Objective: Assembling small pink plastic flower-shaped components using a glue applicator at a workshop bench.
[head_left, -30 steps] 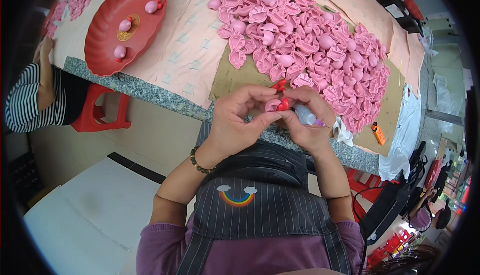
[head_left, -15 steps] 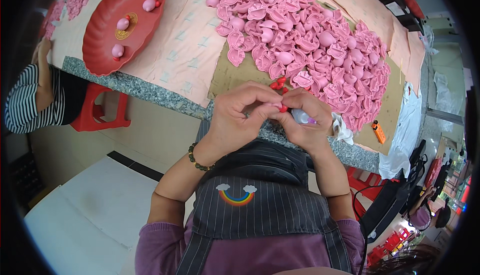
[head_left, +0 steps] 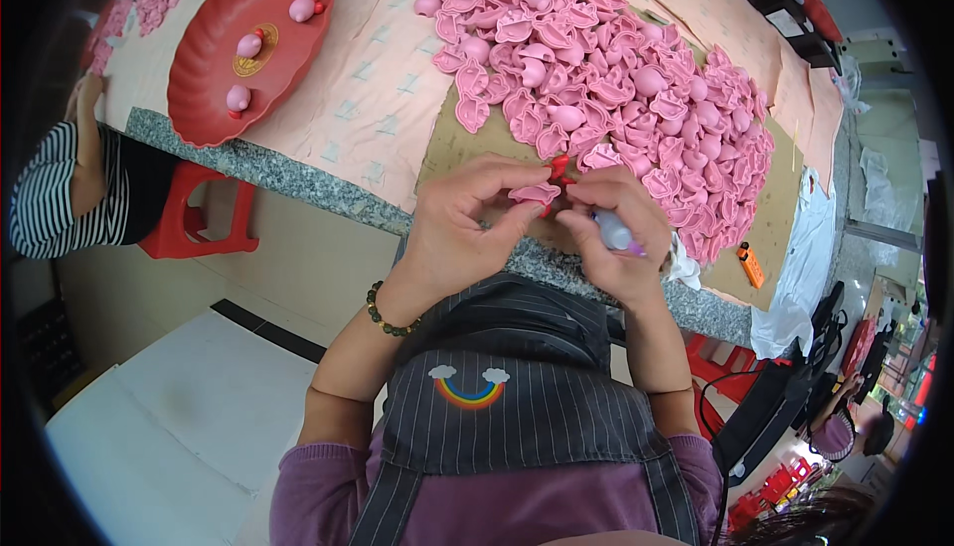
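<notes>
Left fingers (head_left: 502, 176) partly cover the pink piece (head_left: 535, 193), while right fingers (head_left: 602, 194) partly hide the bottle (head_left: 615, 232).

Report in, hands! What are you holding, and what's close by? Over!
Left hand pinching pink piece. Right hand holding small bottle. Red bits close beyond fingers, pink pile ahead. Over.
</notes>
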The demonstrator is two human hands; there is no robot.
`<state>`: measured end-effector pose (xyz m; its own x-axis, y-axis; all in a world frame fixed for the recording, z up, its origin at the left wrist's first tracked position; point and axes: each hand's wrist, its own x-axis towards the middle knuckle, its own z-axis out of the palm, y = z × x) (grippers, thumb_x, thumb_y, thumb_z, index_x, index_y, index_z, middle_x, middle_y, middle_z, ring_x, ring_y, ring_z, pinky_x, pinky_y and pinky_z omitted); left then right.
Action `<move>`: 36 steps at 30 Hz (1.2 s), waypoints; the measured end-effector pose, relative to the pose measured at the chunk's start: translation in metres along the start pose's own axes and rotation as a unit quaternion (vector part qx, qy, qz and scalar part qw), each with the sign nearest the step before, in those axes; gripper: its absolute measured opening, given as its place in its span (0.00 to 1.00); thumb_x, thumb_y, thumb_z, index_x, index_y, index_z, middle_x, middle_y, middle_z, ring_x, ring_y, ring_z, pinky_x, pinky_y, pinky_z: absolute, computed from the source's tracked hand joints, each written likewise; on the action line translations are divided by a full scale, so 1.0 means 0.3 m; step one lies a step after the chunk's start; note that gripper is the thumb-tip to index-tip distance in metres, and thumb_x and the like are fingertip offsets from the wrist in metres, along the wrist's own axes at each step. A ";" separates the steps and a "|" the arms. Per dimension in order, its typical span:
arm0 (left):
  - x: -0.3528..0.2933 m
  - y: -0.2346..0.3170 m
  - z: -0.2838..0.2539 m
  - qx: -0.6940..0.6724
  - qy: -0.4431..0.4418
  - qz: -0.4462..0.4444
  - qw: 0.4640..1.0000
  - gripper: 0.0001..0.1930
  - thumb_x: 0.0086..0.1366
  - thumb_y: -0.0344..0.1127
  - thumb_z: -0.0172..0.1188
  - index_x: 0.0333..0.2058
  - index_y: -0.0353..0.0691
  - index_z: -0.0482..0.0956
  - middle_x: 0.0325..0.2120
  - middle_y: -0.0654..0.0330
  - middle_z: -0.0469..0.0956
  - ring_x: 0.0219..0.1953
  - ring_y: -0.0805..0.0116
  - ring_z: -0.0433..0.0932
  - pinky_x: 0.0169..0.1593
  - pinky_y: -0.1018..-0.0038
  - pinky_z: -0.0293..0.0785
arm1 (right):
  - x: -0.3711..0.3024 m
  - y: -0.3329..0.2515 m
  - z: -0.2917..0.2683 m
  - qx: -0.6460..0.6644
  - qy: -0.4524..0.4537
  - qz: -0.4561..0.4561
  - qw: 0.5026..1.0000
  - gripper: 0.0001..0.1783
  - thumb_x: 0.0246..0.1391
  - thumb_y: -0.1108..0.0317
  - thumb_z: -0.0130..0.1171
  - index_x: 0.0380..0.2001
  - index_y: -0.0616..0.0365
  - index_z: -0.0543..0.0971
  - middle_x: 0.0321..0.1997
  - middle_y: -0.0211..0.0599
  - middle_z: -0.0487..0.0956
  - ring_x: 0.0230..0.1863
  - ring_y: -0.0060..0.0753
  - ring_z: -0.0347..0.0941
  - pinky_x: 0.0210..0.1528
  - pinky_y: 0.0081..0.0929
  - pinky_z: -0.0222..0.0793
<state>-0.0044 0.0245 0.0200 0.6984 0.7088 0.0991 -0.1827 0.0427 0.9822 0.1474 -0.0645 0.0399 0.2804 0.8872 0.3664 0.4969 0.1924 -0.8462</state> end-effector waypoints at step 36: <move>-0.019 -0.043 0.023 -0.141 0.013 0.007 0.990 0.18 0.49 0.14 0.58 0.42 0.24 0.72 0.39 0.50 0.76 0.41 0.67 0.76 0.48 0.72 0.73 | -0.030 0.018 0.017 0.160 0.003 0.060 0.985 0.08 0.44 0.86 0.55 0.31 0.72 0.76 0.36 0.47 0.73 0.24 0.27 0.74 0.22 0.18 0.72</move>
<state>-0.0012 0.0152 0.0078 0.6777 0.7278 0.1046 -0.3801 0.2250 0.8971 0.1435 -0.0694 0.0301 0.3269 0.9091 0.2582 0.1768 0.2096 -0.9617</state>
